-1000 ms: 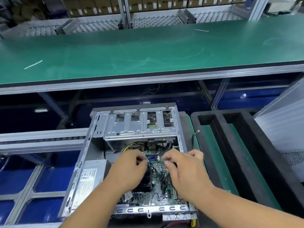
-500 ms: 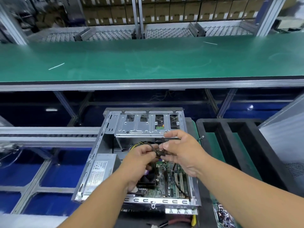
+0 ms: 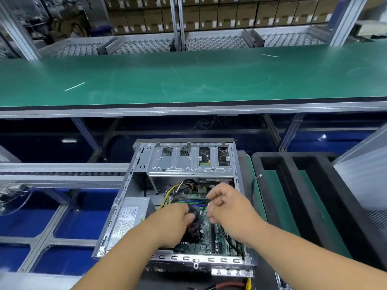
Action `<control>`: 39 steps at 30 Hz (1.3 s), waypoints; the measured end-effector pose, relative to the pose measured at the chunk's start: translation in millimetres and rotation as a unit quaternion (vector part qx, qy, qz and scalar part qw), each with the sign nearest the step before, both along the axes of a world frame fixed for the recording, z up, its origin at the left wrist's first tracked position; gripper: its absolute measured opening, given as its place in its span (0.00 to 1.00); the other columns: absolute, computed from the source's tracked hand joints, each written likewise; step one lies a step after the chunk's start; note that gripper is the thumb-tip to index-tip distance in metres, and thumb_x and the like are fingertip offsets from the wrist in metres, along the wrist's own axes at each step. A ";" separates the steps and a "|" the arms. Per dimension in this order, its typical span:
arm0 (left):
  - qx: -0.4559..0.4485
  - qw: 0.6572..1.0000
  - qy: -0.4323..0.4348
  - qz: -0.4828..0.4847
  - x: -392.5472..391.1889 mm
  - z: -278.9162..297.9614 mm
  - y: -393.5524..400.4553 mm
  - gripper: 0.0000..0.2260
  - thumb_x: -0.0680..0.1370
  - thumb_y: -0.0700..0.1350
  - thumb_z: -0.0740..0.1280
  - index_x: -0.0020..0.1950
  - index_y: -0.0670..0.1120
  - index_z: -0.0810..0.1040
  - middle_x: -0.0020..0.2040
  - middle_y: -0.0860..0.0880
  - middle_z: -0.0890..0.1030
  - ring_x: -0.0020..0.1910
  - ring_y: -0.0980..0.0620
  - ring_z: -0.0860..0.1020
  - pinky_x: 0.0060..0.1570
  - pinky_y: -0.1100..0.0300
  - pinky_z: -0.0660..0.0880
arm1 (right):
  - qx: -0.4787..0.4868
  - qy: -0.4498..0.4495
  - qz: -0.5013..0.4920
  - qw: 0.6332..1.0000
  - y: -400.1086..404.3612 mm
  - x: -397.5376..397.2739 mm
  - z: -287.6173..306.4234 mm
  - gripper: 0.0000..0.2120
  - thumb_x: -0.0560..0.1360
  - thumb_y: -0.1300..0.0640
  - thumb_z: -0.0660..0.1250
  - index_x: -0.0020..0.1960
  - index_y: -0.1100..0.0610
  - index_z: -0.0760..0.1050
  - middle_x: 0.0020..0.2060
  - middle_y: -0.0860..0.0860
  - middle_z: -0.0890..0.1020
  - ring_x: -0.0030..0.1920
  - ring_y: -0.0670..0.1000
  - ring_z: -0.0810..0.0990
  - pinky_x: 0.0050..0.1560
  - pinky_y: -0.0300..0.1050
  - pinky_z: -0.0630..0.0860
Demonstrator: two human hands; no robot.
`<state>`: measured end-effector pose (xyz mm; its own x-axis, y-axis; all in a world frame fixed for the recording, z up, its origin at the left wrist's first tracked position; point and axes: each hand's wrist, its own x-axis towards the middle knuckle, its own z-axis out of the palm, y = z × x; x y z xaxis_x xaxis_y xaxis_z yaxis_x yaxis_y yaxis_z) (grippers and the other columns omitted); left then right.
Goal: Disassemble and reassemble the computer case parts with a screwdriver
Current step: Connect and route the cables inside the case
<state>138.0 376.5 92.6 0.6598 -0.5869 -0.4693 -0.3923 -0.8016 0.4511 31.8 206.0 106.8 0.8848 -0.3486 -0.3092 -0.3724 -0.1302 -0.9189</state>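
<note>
There is just one camera, worn on the person's head. It looks forward and down from above. Right below it, very near, is the open computer case [image 3: 188, 206], with both arms reaching in from the near edge. Farther off, a long green table [image 3: 188, 80] runs from left to right. Shelves of boxes [image 3: 230, 15] are farthest away, at the top.

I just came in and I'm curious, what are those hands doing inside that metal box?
A person is working inside an open computer case lying on its side. The left hand and the right hand each pinch a thin black cable above the green motherboard. No screwdriver is in either hand at this moment.
</note>
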 end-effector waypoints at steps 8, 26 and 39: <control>-0.004 0.986 -0.089 0.143 25.9 -10.9 -8.7 0.15 0.84 0.55 0.59 0.42 0.48 0.72 0.42 0.47 0.79 0.42 0.46 0.78 0.44 0.54 0.72 | -0.065 -0.054 -0.044 0.995 -11.6 -18.9 -4.5 0.17 0.79 0.65 0.68 0.43 0.43 0.79 0.40 0.51 0.84 0.38 0.49 0.86 0.42 0.45 0.83; -0.058 0.970 -0.176 0.157 13.8 -7.3 -5.2 0.21 0.80 0.58 0.64 0.33 0.45 0.70 0.28 0.49 0.77 0.31 0.49 0.76 0.32 0.58 0.71 | -0.240 0.198 0.046 0.949 -107.2 -22.9 -121.2 0.13 0.72 0.65 0.68 0.44 0.46 0.75 0.42 0.44 0.80 0.43 0.49 0.79 0.40 0.37 0.73; -0.179 0.957 -0.118 0.196 -4.3 -7.7 -7.9 0.13 0.80 0.54 0.65 0.38 0.52 0.75 0.33 0.60 0.80 0.31 0.60 0.77 0.31 0.59 0.70 | -0.202 0.209 -0.053 0.955 -111.7 -24.7 -130.7 0.14 0.72 0.65 0.68 0.48 0.47 0.78 0.48 0.50 0.84 0.46 0.52 0.82 0.44 0.40 0.77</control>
<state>133.7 368.6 84.9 0.9246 -0.3686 -0.0959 -0.2182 -0.7190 0.6599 7.2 94.3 -23.9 0.6669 -0.5946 -0.4492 -0.7266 -0.3849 -0.5692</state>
